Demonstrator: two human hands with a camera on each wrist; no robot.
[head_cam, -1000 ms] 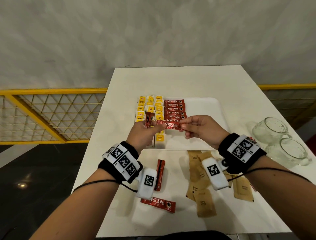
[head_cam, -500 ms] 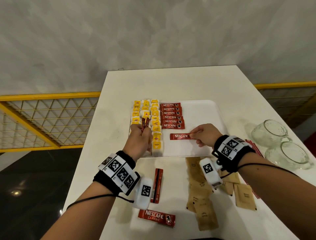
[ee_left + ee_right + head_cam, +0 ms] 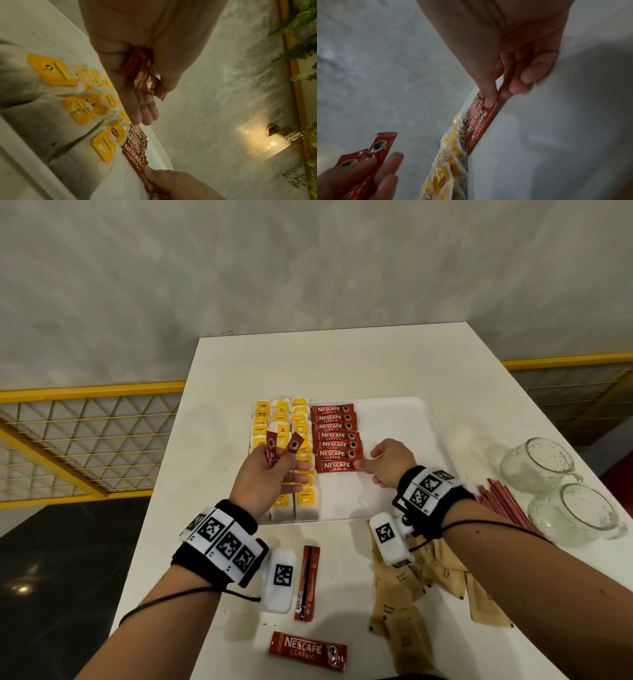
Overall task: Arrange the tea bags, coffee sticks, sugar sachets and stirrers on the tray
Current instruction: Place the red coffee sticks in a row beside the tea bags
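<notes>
**Head view: seventh coffee stick set in the row, two more in your left hand**

Head camera shows the white tray (image 3: 404,419) on the white table (image 3: 342,364). On the left part of the tray the tea bags (image 3: 281,422) with yellow tags lie in three columns. Just right of them, the red coffee sticks (image 3: 334,436) lie flat in one column, each one touching the next.

Your right hand (image 3: 388,462) is at the nearest stick of this column (image 3: 337,466). In the right wrist view your thumb presses down on the right end of this stick (image 3: 481,128), the index fingertip touches its end edge, and the other fingers are curled loosely above the tray.

Your left hand (image 3: 265,481) hovers over the tea bags and holds two coffee sticks (image 3: 282,448). Their ends stand up and spread apart like a V. The thumb clamps them against the palm; the fingers are stretched out and lie together.

On the table near you, two more coffee sticks lie loose (image 3: 307,583), one pointing away from you and one across. Right of them is a pile of brown sugar sachets (image 3: 404,604). Further right lie the red stirrers (image 3: 503,501), just beside two glass mugs (image 3: 561,491) resting on their sides.
</notes>
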